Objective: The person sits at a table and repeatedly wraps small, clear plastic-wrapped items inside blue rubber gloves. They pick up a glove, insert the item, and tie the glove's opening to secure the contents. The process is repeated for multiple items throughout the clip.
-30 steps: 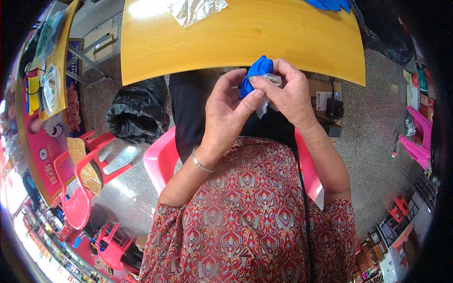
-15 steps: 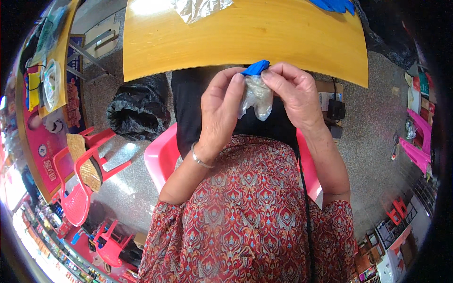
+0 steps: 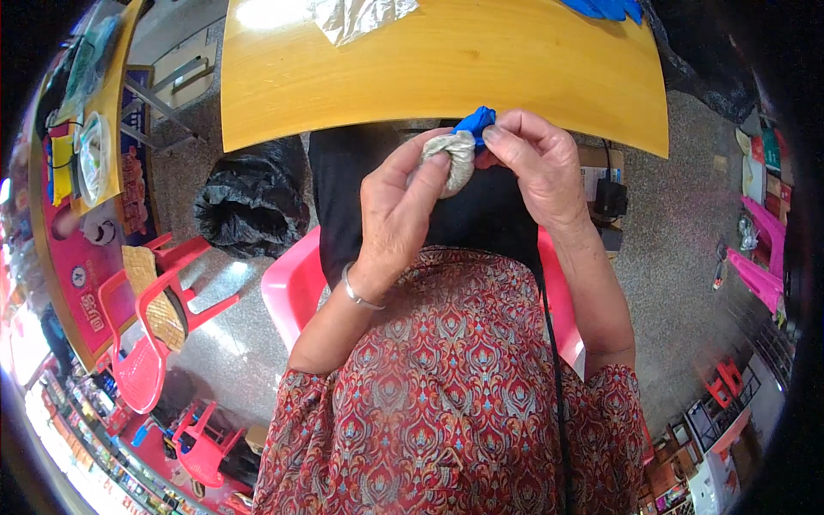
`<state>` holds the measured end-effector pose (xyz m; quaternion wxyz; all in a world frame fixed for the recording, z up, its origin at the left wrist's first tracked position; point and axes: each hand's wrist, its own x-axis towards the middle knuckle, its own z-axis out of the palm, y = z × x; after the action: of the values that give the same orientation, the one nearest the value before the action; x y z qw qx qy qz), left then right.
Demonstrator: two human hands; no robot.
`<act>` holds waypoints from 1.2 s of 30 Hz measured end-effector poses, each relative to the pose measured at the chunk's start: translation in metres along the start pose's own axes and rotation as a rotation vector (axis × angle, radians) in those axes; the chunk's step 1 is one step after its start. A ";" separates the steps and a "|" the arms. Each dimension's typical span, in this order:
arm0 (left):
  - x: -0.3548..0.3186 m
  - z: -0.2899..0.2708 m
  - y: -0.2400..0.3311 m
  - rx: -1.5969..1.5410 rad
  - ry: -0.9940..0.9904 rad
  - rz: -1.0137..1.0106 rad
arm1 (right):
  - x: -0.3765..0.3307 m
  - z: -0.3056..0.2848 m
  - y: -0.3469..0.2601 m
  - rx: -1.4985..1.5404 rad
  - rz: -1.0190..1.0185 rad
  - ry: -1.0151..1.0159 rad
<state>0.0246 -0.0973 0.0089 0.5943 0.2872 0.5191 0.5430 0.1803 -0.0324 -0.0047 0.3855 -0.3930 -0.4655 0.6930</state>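
In front of my lap, near the table edge, both hands work on one small crumpled item. Between my left hand's (image 3: 402,190) thumb and fingers sits a pale grey, wrinkled plastic bundle (image 3: 459,163), bent into a curve. My right hand (image 3: 539,172) pinches a bright blue crumpled piece (image 3: 476,124) at its side. The two parts meet between my fingertips. Whether they are joined is hard to see.
The yellow wooden table (image 3: 446,77) bears a clear plastic bag (image 3: 360,17) and a blue crumpled heap (image 3: 605,9). An open black plastic bag (image 3: 249,206) stands left on the floor. Further left is a red chair (image 3: 142,369); a cardboard box (image 3: 596,159) lies right.
The translucent plastic that hung below the blue piece now appears as a bunched, curved grey bundle under my left thumb. The blue piece has shifted slightly right.
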 end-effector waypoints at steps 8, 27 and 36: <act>0.001 -0.004 0.002 0.218 0.066 0.097 | -0.001 0.005 -0.006 -0.319 -0.263 -0.109; 0.009 0.001 -0.021 0.238 0.250 0.287 | 0.005 0.004 0.008 -0.371 -0.362 -0.113; 0.006 -0.002 -0.013 0.038 0.248 0.230 | -0.003 0.014 0.009 -0.180 -0.144 -0.132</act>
<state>0.0263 -0.0956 -0.0053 0.4541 0.2869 0.5622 0.6287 0.1668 -0.0420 -0.0091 0.3661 -0.3453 -0.5769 0.6433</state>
